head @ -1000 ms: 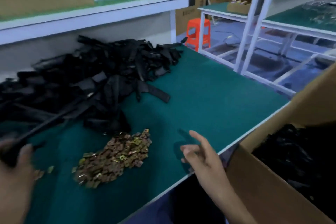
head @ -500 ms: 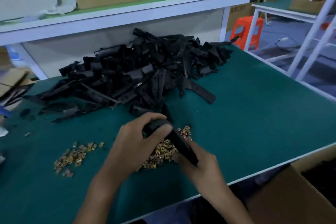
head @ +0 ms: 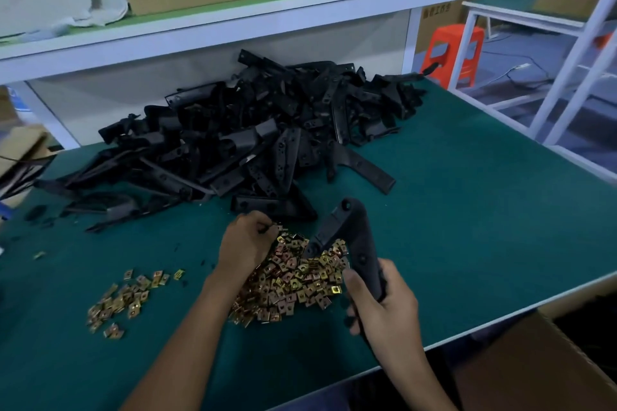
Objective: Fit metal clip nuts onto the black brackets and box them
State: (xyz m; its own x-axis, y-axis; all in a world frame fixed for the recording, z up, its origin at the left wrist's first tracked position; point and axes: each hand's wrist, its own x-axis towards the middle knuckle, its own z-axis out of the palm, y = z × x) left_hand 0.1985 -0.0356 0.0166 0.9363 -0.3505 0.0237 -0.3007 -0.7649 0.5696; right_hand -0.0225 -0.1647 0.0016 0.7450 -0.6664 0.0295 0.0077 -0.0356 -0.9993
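Note:
My right hand (head: 384,304) grips the lower end of a bent black bracket (head: 347,230), held upright over a heap of brass-coloured clip nuts (head: 293,280) on the green table (head: 467,210). My left hand (head: 245,243) has its fingers curled down into the far left edge of that heap; whether it pinches a nut is hidden. A second, smaller scatter of clip nuts (head: 123,300) lies to the left. A big pile of black brackets (head: 250,140) fills the back of the table.
A cardboard box (head: 541,364) stands below the table's near right edge. A raised shelf (head: 233,20) behind the pile carries a carton, a bottle and rags. An orange stool (head: 454,53) and white racks stand to the right. More cardboard sits at the far left.
The view swung left from the box to the table. My right hand took over the bracket and tipped it upright. My left hand let go of it and dropped into the nut heap.

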